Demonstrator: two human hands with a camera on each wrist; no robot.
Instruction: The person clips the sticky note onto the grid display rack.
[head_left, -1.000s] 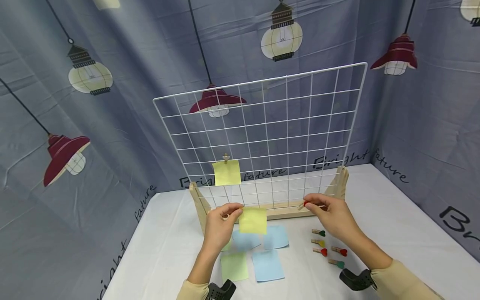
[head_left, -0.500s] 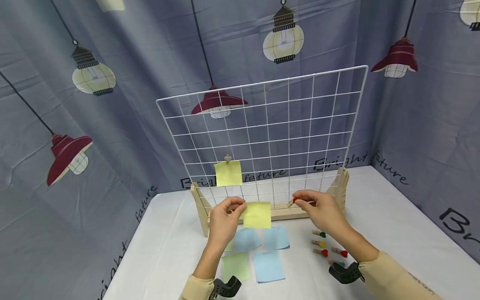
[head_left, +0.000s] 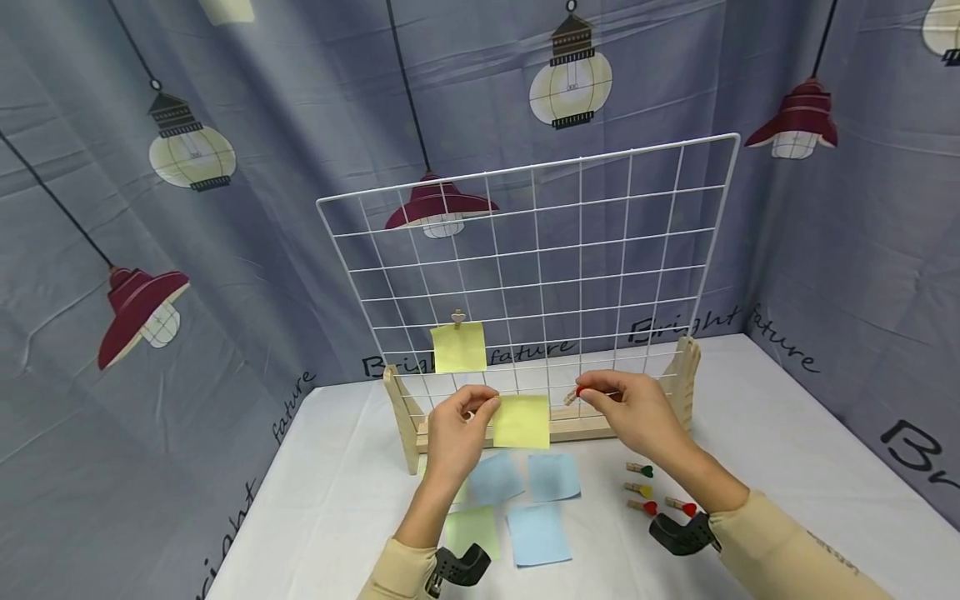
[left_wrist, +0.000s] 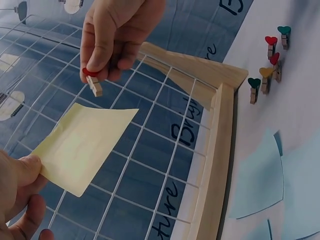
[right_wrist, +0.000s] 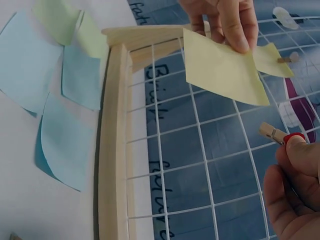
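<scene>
Holding a yellow sticky note by its left edge in the head view, the left hand has thumb and fingertips closed up on the paper, on the near side of a white wire grid. Off to the right, the right hand has a red-heart clothespin in a thumb-and-finger pinch. Farther back and a bit left, another yellow note hangs on the wires under a small clip. Nearer, on the white table, there are blue notes and green notes, with more clothespins to their right (a couple sit right by the black wrist camera).

From the left wrist you can count five of those on the table: two green hearts, two red, one yellow. The held note and the held clothespin are near each other but apart. Can't tell if the note touches the wires.

Over on the right wrist, the right thumb covers part of the red heart, and the clothespin's bare wooden end points left toward the note. Left thumb's flat on the paper.
</scene>
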